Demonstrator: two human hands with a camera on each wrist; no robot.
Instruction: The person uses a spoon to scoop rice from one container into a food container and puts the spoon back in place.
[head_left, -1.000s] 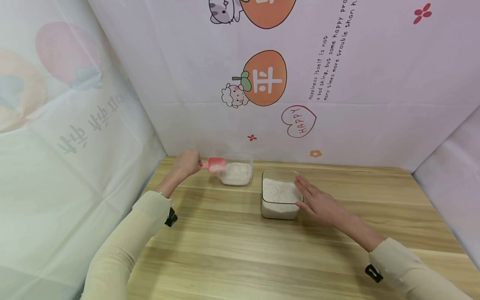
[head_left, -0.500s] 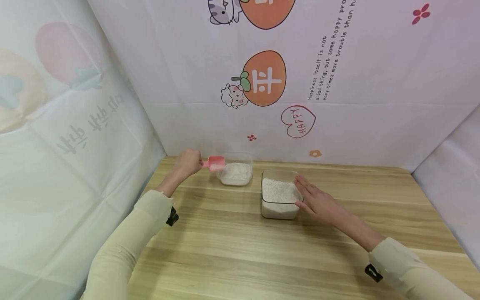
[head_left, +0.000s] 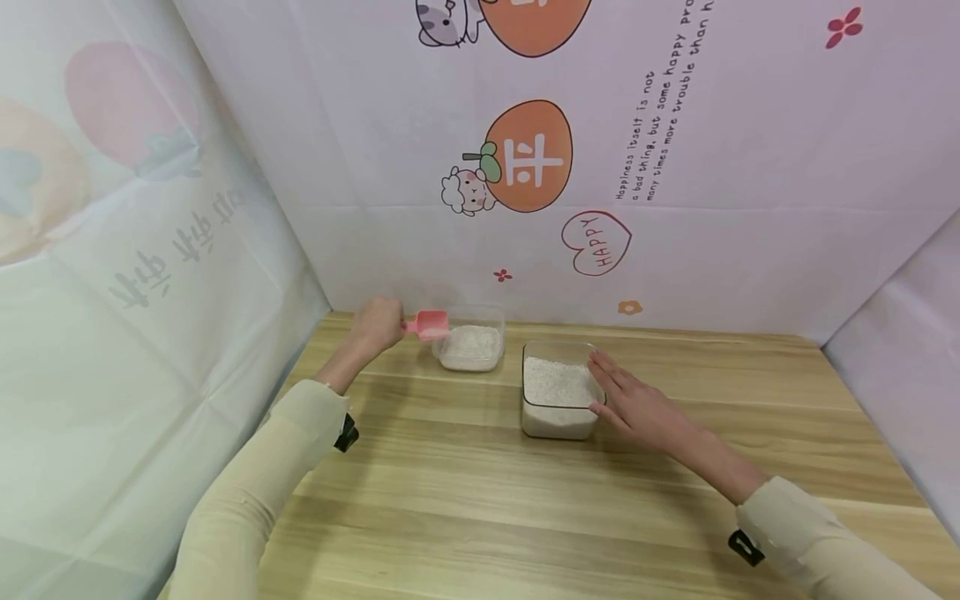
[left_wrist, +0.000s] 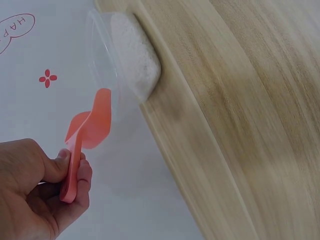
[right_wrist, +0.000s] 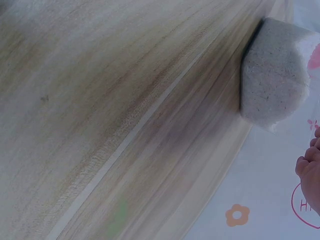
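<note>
My left hand [head_left: 378, 323] pinches the handle of a pink scoop [left_wrist: 90, 124] between thumb and fingers. The scoop's bowl hangs over the left rim of a small clear container [head_left: 468, 364] with white grains in it; a little white shows at the bowl's lower edge in the head view. To the right stands a larger, deeper clear container [head_left: 558, 423] with a dark rim, filled partway with white grains [head_left: 561, 383]. Against its right side rest the straight fingers of my right hand [head_left: 637, 408]. Only part of that hand enters the right wrist view.
Both containers stand on a wood-grain table [head_left: 465, 508], toward its far edge. Behind them rises a white printed sheet [head_left: 375, 183]; another sheet [head_left: 150, 350] hangs along the left side. Dark clips are on both sleeves.
Less white shows in the scoop's bowl, and the scoop has shifted and tilted very slightly. My right hand and both containers have stayed in place.
</note>
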